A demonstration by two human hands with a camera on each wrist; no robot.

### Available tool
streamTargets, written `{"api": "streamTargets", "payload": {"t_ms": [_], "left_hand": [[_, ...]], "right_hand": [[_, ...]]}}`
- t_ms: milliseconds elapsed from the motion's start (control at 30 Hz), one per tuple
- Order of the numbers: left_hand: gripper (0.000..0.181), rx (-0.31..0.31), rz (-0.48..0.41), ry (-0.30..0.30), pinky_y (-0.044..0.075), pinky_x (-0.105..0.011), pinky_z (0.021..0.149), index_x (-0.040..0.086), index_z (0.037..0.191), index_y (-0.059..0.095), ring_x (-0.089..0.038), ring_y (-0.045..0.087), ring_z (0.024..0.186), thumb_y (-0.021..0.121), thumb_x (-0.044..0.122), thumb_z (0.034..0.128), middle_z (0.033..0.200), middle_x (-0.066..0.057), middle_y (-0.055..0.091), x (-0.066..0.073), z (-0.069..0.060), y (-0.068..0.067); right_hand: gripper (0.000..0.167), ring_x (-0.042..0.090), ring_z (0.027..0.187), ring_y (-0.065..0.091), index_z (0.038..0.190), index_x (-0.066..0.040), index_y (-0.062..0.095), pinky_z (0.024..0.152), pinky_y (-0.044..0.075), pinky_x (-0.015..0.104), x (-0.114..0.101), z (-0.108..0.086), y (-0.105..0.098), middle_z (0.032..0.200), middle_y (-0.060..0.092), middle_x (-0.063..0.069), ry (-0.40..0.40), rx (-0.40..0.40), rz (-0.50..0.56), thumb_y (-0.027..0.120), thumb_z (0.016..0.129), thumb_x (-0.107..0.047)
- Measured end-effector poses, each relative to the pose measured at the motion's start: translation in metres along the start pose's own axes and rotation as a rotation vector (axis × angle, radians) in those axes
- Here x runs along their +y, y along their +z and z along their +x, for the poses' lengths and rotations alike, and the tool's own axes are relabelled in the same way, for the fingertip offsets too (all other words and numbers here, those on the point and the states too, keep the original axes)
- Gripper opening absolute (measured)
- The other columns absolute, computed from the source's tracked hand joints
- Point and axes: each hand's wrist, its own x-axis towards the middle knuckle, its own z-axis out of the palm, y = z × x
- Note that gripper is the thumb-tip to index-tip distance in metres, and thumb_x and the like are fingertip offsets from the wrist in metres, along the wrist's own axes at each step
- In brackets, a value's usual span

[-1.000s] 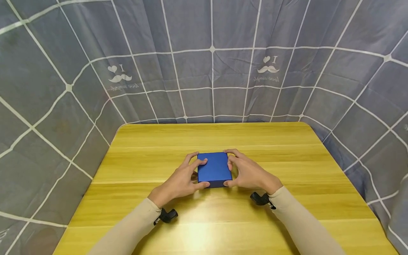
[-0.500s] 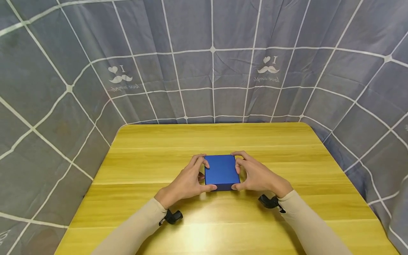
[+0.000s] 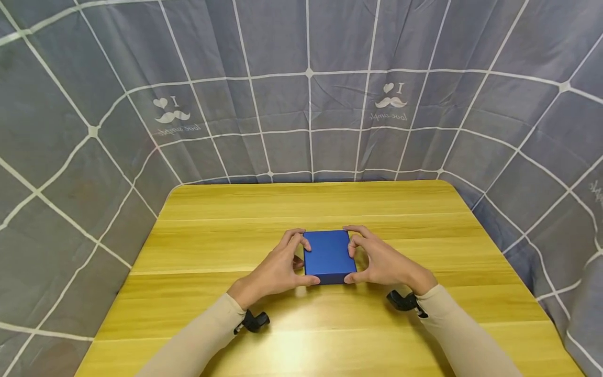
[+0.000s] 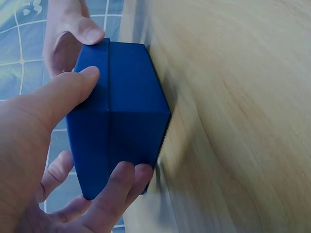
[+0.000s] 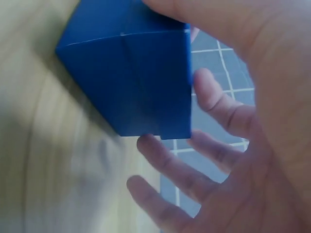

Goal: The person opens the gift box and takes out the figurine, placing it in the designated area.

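Note:
A square blue box [image 3: 330, 254] rests on the wooden table between both hands; a seam runs round its side between lid and base in the left wrist view [image 4: 108, 77]. My left hand [image 3: 278, 264] grips its left part, the thumb on the near side, one finger on the top edge and others along the left side and far corner. My right hand [image 3: 383, 262] holds the right part, with the thumb at the near side and a fingertip at the far corner. Its index finger bends against the right top edge. In the right wrist view, two fingers [image 5: 155, 199] hang off the box.
The yellow wooden table [image 3: 226, 209] spreads on all sides of the box. Grey curtains [image 3: 282, 104] with white grid lines stand behind and beside it. A black wrist mount [image 3: 254, 321] sits on the left wrist, another [image 3: 402, 301] on the right.
Over the first half second, both hands and the blue box shifted right and slightly nearer. Since then they have hardly moved, while the head view has turned slightly.

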Motion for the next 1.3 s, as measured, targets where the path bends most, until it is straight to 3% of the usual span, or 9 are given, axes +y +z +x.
{"api": "streamTargets", "payload": {"t_ms": [67,167,367,700,1300], "left_hand": [[0.065,-0.011,-0.01,0.009,0.065,-0.036,0.098,0.018,0.136,0.056,-0.016,0.074,0.103,0.101,0.039,0.0948,0.189,-0.018,0.028,-0.002,0.0,-0.001],[0.064,-0.023,-0.028,0.023,0.066,-0.036,0.098,0.018,0.137,0.056,-0.015,0.074,0.105,0.102,0.035,0.0948,0.19,-0.019,0.025,-0.004,0.0,-0.002],[0.066,-0.032,-0.066,0.024,0.067,-0.035,0.101,0.019,0.139,0.056,-0.017,0.076,0.115,0.103,0.03,0.0937,0.189,-0.022,0.027,-0.006,0.002,-0.002],[0.065,-0.036,-0.054,0.026,0.068,-0.039,0.104,0.018,0.137,0.058,-0.018,0.078,0.114,0.104,0.028,0.0919,0.17,-0.013,0.05,-0.003,0.002,-0.005],[0.063,-0.042,-0.062,0.029,0.068,-0.042,0.105,0.018,0.134,0.059,-0.024,0.077,0.118,0.104,0.032,0.0918,0.169,-0.013,0.05,0.001,0.003,-0.009]], "right_hand": [[0.053,0.051,0.161,0.055,0.108,-0.019,0.058,0.122,0.054,0.067,0.002,-0.001,0.002,0.188,0.034,0.023,-0.005,-0.004,0.048,0.105,0.09,-0.039],[0.056,0.044,0.154,0.063,0.114,-0.021,0.056,0.126,0.055,0.063,0.006,-0.002,0.005,0.19,0.028,0.025,0.006,-0.018,0.116,0.105,0.09,-0.035],[0.059,0.037,0.142,0.069,0.118,-0.021,0.055,0.123,0.059,0.058,0.011,-0.002,0.008,0.189,0.03,0.025,0.014,-0.007,0.175,0.105,0.09,-0.032],[0.059,0.037,0.139,0.071,0.117,-0.023,0.058,0.12,0.061,0.057,0.011,0.0,0.011,0.186,0.036,0.023,0.026,0.008,0.178,0.107,0.086,-0.033],[0.059,0.041,0.135,0.072,0.116,-0.024,0.06,0.119,0.062,0.06,0.008,0.0,0.006,0.184,0.039,0.024,0.026,0.009,0.182,0.109,0.084,-0.036]]}}
